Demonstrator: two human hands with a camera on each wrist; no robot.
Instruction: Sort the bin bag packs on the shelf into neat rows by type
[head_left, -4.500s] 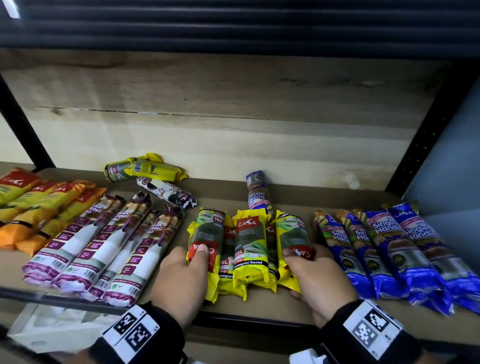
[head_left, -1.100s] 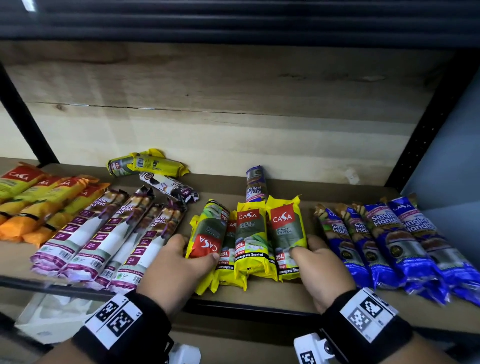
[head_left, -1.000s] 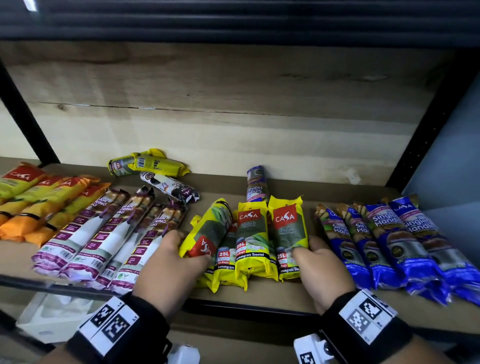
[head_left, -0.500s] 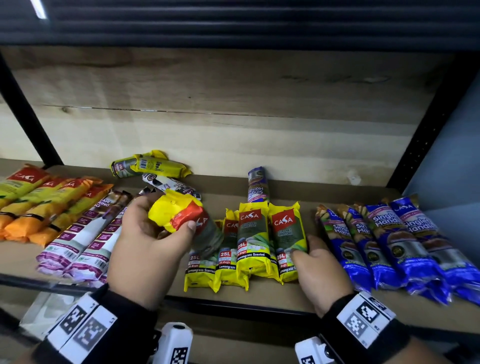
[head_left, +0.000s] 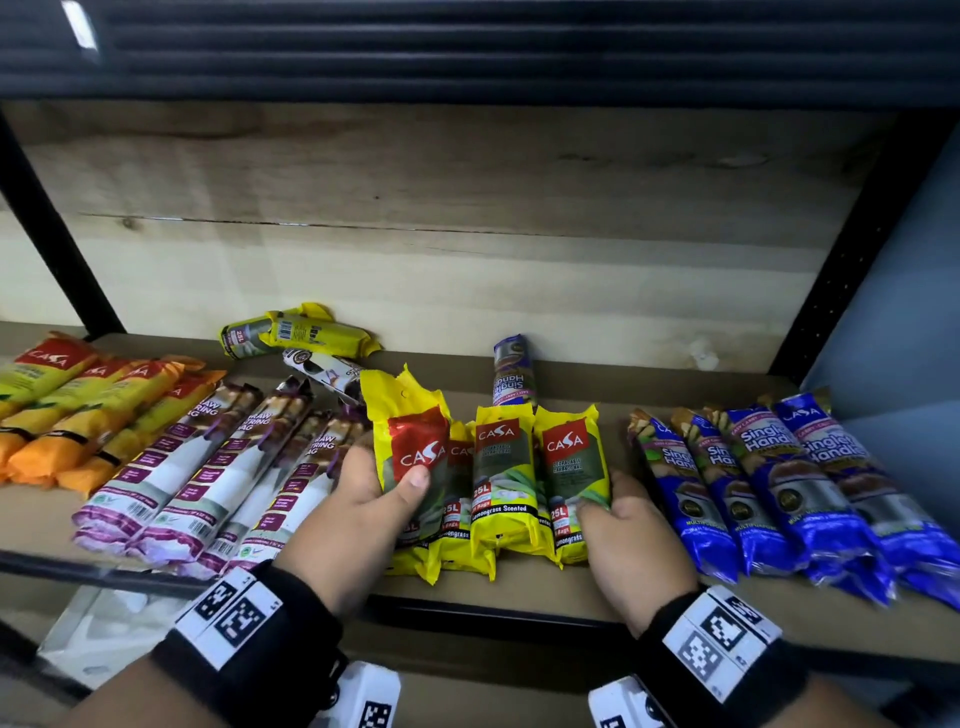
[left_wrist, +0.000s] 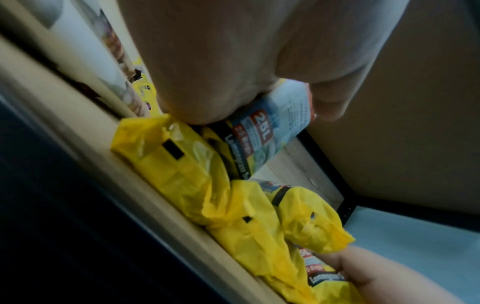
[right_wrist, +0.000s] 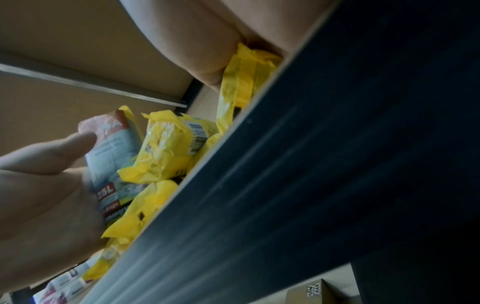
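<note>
Left grip: my left hand (head_left: 363, 499) holds a yellow pack (head_left: 410, 447), thumb across its face, long axis toward 12 o'clock.
Slot: the yellow row (head_left: 535, 483) lies just at 3 o'clock of that pack, on the shelf (head_left: 545, 592); my left hand is the nearer one.
Right grip: my right hand (head_left: 628, 535) is curled round the row's right end pack.
Strays: yellow pack (head_left: 301, 335) and blue pack (head_left: 511, 374) at 12 o'clock.
Hidden: left fingers behind the pack; both wrist views are blurred.
</note>
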